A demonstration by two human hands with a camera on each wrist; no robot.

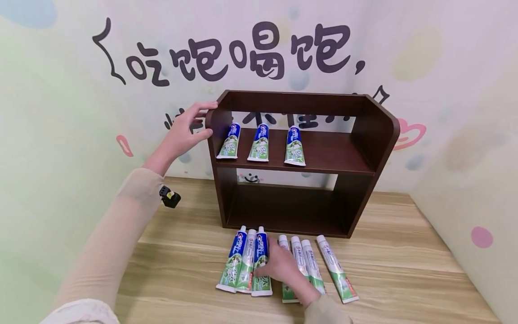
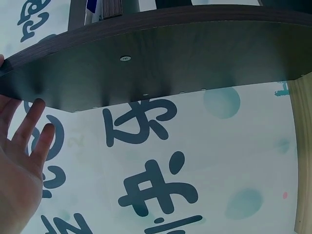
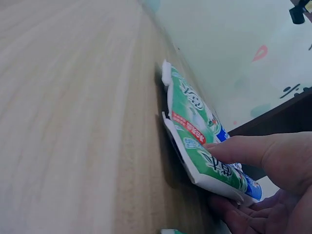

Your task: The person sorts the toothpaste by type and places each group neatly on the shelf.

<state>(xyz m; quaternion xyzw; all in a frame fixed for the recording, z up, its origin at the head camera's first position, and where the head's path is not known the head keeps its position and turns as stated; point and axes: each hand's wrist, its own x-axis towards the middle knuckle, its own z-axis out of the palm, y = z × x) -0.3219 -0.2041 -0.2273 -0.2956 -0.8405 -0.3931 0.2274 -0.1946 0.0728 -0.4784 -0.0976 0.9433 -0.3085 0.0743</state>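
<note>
My left hand (image 1: 188,130) rests against the upper left side of a dark brown two-tier shelf (image 1: 283,168), its extended fingers touching the side panel (image 2: 161,68). On the wood-grain table, my right hand (image 1: 283,263) grips a blue-and-green toothpaste tube (image 1: 262,286), cap towards the shelf. The right wrist view shows the thumb pressed on this toothpaste tube (image 3: 222,168) and the other fingers curled beneath its far edge. Left of it lie a slim white-and-green tube (image 1: 246,270) and another blue-and-green tube (image 1: 231,265). Three blue-and-green tubes (image 1: 259,144) lean on the upper tier.
Several slim white-and-green tubes (image 1: 336,270) lie right of my right hand, some partly covered by it. A small black object (image 1: 170,198) shows beside the left forearm. A wall with large lettering (image 1: 267,49) stands behind the shelf.
</note>
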